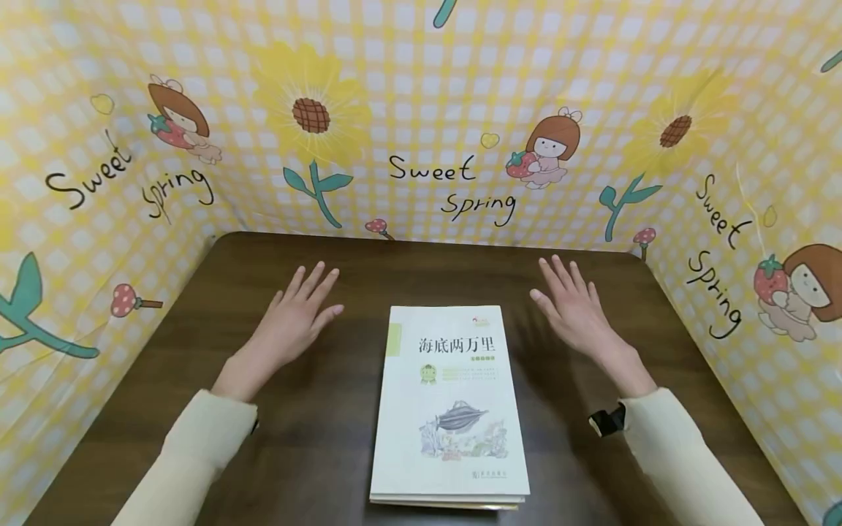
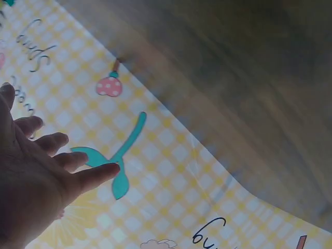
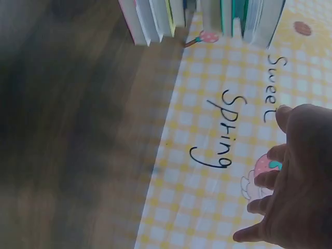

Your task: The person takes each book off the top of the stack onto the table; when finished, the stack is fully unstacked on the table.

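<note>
Left hand [image 1: 289, 321] and right hand [image 1: 579, 318] apart, both empty, fingers extended. I see the stacked books [image 1: 454, 398] lower centre of the head frame, between the hands, touching neither, long axis running up-down; right hand looks slightly nearer.

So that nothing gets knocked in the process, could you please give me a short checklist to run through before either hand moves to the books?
1. Left hand free: ok, fingers spread, holding nothing.
2. Right hand free: ok, fingers spread, holding nothing.
3. Both hands apart from the stack of books: ok, one on each side.
4. Top book lying face up: ok, its title and ship picture show.
5. Stack edges flush: not ok, the ends look uneven in the right wrist view.
6. Exact number of books: cannot tell, the lower ones are mostly hidden.
</note>
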{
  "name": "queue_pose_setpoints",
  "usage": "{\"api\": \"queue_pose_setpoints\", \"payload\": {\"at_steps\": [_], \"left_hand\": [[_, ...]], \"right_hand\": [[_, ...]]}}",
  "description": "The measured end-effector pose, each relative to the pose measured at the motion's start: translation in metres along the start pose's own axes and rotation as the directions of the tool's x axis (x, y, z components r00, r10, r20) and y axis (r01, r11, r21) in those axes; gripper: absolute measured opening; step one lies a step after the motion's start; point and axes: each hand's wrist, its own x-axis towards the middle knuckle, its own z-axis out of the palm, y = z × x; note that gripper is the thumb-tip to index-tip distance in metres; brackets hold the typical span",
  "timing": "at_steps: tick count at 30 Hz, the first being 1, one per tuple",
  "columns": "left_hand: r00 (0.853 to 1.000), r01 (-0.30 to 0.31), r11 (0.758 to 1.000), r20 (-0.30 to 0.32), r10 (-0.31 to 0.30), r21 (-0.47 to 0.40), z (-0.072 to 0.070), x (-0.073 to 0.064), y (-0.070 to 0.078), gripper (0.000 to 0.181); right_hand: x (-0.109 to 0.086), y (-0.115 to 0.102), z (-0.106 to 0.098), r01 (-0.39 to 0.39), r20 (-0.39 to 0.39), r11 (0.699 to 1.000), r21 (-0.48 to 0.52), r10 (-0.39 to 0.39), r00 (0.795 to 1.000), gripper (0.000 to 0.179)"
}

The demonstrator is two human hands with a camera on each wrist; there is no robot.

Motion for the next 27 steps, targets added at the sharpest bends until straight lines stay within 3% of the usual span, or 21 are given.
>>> {"api": "queue_pose_setpoints", "payload": {"at_steps": [8, 13, 16, 20, 24, 27], "left_hand": [[0.998, -0.054, 0.997, -0.044, 0.051, -0.054, 0.011, -0.044, 0.027, 0.066], [0.997, -0.074, 0.972, -0.032, 0.069, -0.222, 0.018, -0.069, 0.058, 0.066], [0.998, -0.051, 0.92, 0.014, 0.061, -0.388, 0.025, -0.088, 0.079, 0.068], [0.994, 0.008, 0.826, 0.095, 0.054, -0.564, 0.034, -0.11, 0.101, 0.072], [0.985, 0.111, 0.751, 0.171, 0.003, -0.651, 0.039, -0.116, 0.113, 0.076], [0.974, 0.199, 0.715, 0.214, -0.072, -0.67, 0.043, -0.115, 0.119, 0.078]], "right_hand": [[-0.039, -0.011, 0.015, -0.01, -0.014, 0.999, 0.042, 0.01, 1.0, 0.067], [-0.066, -0.029, 0.03, 0.028, -0.027, 0.986, 0.164, -0.024, 0.999, 0.063], [-0.091, -0.044, 0.041, 0.037, 0.007, 0.942, 0.333, -0.042, 0.999, 0.062], [-0.121, -0.063, 0.055, -0.006, 0.079, 0.858, 0.513, -0.04, 0.996, 0.064], [-0.137, -0.074, 0.062, -0.063, 0.114, 0.809, 0.584, -0.004, 0.994, 0.067], [-0.14, -0.078, 0.065, -0.089, 0.113, 0.789, 0.608, 0.025, 0.993, 0.07]]}}
